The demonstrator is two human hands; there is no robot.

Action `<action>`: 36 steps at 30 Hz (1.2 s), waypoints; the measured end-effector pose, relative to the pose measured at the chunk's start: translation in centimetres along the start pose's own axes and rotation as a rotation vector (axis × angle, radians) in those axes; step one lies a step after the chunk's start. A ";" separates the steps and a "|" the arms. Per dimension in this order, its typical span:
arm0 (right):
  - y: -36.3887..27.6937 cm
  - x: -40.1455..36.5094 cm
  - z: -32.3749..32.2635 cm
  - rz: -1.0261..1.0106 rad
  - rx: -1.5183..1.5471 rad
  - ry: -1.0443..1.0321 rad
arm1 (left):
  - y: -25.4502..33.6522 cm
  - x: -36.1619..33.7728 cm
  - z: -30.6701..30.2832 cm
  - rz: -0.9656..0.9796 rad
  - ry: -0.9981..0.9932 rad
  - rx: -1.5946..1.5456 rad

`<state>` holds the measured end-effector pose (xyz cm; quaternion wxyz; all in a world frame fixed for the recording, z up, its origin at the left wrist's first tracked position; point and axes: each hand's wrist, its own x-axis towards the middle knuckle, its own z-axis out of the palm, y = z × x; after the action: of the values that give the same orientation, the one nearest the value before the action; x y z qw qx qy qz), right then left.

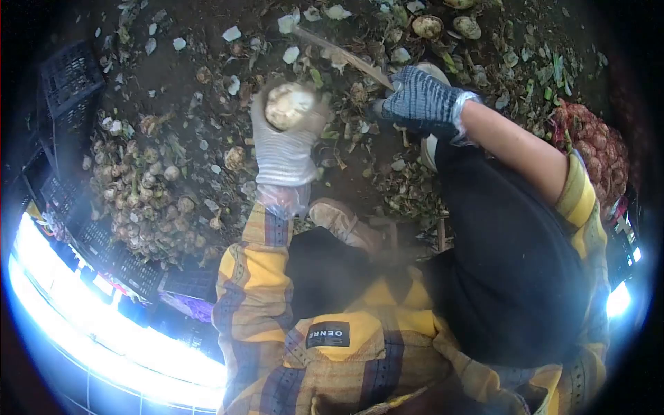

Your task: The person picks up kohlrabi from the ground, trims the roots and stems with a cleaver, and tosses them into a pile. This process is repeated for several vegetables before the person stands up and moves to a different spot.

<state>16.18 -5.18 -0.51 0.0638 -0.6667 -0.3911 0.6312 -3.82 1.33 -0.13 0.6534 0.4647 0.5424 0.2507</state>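
My left hand [290,142], in a pale knitted glove with clear plastic at the wrist, is closed around a round, whitish root vegetable [289,106]. The vegetable's pale cut surface faces up. In a dark grey striped glove, my right hand [423,100] grips a long knife [346,58]. Its blade points up and to the left, passing beyond the vegetable and apart from it. The fingers wrapped on the handle hide most of it.
Left of me lies a big heap of root vegetables [142,197], with black plastic crates [69,79] behind it. A full red mesh bag [598,149] stands at the right. Peelings and leaf scraps [408,187] cover the ground, and several whole roots [427,27] lie ahead.
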 end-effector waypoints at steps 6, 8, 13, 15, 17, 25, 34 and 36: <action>-1.3 -2.4 1.3 0.114 0.830 -0.352 | 1.8 3.4 -0.1 -0.093 0.200 -0.542; -1.5 -2.7 1.0 0.191 0.990 -0.477 | 2.3 3.8 1.0 -0.114 0.315 -0.675; -0.1 -2.9 1.2 0.210 1.136 -0.621 | 4.5 3.2 4.6 -0.109 0.312 -0.889; 0.2 -3.0 1.2 0.201 1.124 -0.626 | 4.6 3.2 4.9 -0.195 0.285 -0.978; 0.8 -2.0 1.1 0.187 1.328 -0.820 | 4.3 3.2 5.3 -0.217 0.218 -1.011; 5.2 3.1 1.7 -0.127 0.310 -0.104 | 4.1 2.5 3.4 -0.111 -0.017 -0.655; 8.8 0.1 -10.1 -0.019 -0.637 1.186 | 11.9 0.3 -23.7 -0.119 0.815 -0.157; 8.6 0.7 -11.5 0.180 -0.674 1.146 | 9.7 0.2 -25.5 -0.035 0.854 -0.025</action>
<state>30.11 -5.96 -3.81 -0.0033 -0.9101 -0.4138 0.0238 -26.07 14.35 8.84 0.3800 0.3019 0.7690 0.4161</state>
